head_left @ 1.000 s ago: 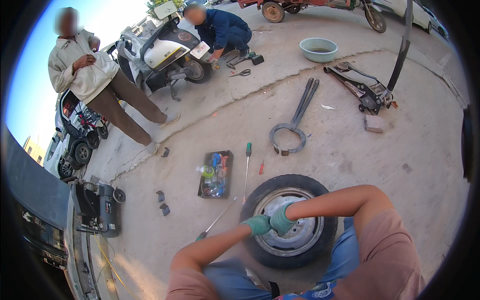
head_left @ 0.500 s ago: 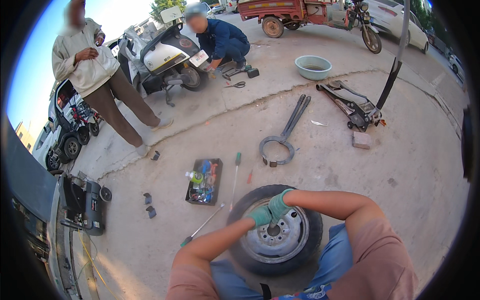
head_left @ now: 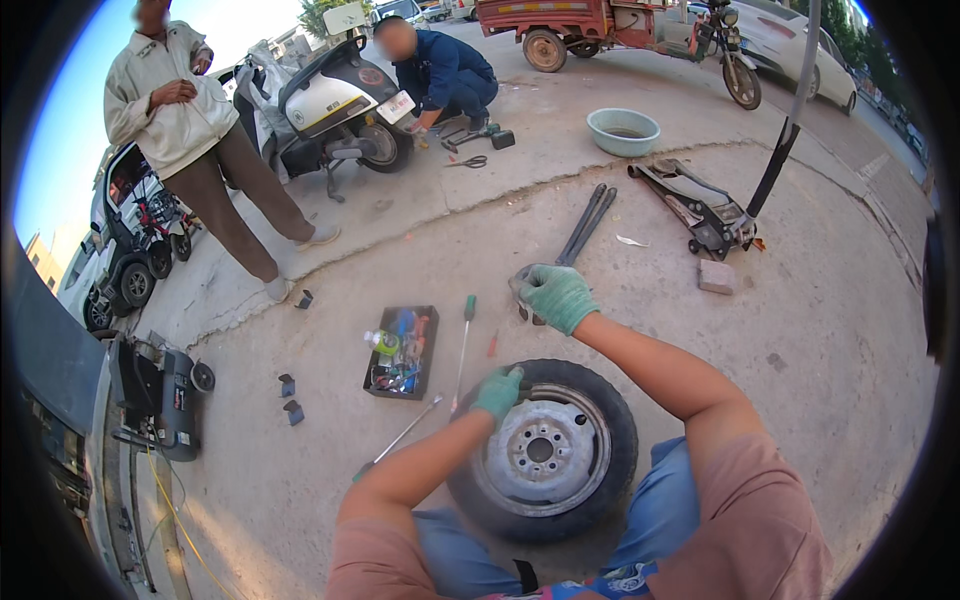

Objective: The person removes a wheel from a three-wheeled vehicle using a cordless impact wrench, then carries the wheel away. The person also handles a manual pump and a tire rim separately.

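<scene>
The wheel (head_left: pixel 512 458) lies flat on the ground (head_left: pixel 720 350), its edge under the bent fingers of the left hand (head_left: pixel 497 392), probably so it can't roll. The right hand's (head_left: pixel 558 298) fingers curl over the long-handled ring tool (head_left: pixel 588 225). I can't tell if either grips.

Soft daylight evenly lights the ground (head_left: pixel 670 330), with faint shadows and a warmer patch at lower left. The sky (head_left: pixel 70 115) at upper left is brightest, bleaching toward white; the far lower left sinks into gloom. A small blue flare touches the upper right rim. Black vignetting swallows the corners, and the fisheye bends the kerb (head_left: pixel 168 520) at lower left. The left hand (head_left: pixel 497 392) is smeared, the right hand (head_left: pixel 556 297) crisper. Two heads (head_left: pixel 396 40) are blurred.
</scene>
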The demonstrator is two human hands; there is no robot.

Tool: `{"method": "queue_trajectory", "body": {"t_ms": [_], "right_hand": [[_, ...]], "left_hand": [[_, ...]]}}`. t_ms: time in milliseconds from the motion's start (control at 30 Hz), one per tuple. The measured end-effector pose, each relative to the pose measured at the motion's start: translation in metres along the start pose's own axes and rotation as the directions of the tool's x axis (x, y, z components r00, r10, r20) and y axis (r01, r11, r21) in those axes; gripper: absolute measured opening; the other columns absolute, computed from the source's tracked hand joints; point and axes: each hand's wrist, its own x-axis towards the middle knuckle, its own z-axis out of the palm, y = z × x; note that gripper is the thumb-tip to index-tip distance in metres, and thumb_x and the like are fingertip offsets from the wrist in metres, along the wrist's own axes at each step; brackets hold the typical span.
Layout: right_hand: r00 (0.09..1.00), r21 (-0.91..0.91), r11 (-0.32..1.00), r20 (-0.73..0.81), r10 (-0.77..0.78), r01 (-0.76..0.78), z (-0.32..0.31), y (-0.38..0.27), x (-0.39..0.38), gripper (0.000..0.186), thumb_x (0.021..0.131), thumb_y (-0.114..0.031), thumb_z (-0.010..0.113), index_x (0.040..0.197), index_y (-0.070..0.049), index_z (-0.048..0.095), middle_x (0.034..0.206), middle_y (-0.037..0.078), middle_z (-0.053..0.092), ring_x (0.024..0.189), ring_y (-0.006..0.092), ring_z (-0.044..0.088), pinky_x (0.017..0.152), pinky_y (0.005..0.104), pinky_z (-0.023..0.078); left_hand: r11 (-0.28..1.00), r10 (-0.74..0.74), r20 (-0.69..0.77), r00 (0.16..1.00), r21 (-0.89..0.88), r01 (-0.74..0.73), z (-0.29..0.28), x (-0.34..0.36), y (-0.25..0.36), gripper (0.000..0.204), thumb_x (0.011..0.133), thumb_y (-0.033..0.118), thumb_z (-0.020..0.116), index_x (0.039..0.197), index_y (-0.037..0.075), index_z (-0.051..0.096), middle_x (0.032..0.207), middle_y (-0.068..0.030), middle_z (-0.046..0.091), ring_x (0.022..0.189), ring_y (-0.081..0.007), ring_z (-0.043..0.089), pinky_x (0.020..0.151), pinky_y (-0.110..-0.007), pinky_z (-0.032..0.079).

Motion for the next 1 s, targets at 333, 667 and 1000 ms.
{"method": "queue_trajectory", "body": {"t_ms": [333, 667, 1000], "right_hand": [[0.991, 0.189, 0.975, -0.090, -0.102, 0.118, -0.034, -0.019, 0.020, 0.071, 0.097, -0.052, 0.036, 0.054, -0.001, 0.059, 0.053, 0.016, 0.055, 0.056, 0.0291, 0.054, 0.070, 0.0385, 0.047], [0.994, 0.439, 0.893, 0.013, 0.105, -0.100, -0.045, -0.028, 0.006, 0.065, 0.096, -0.048, 0.044, 0.053, -0.001, 0.058, 0.048, 0.010, 0.054, 0.044, 0.0214, 0.053, 0.055, 0.0347, 0.048], [0.993, 0.289, 0.957, 0.122, 0.001, -0.036, -0.010, -0.006, -0.001, 0.065, 0.092, -0.052, 0.048, 0.050, -0.003, 0.061, 0.046, 0.010, 0.054, 0.046, 0.0189, 0.053, 0.056, 0.0334, 0.046]], "left_hand": [[0.990, -0.106, 0.173, 0.979, 0.114, 0.087, 0.024, -0.025, 0.002, 0.032, 0.098, 0.025, 0.046, 0.117, -0.001, 0.049, 0.102, -0.0167, 0.064, 0.085, -0.0245, 0.065, 0.075, -0.036, 0.053], [0.986, -0.142, 0.233, 0.962, 0.117, 0.117, 0.026, -0.028, -0.001, 0.034, 0.099, 0.024, 0.043, 0.120, -0.002, 0.048, 0.104, -0.0178, 0.064, 0.090, -0.0252, 0.064, 0.080, -0.036, 0.051], [0.992, -0.103, 0.252, 0.962, 0.101, 0.079, 0.039, -0.026, 0.004, 0.037, 0.097, 0.027, 0.047, 0.119, -0.002, 0.050, 0.106, -0.0182, 0.065, 0.092, -0.0258, 0.065, 0.083, -0.037, 0.052]]}}
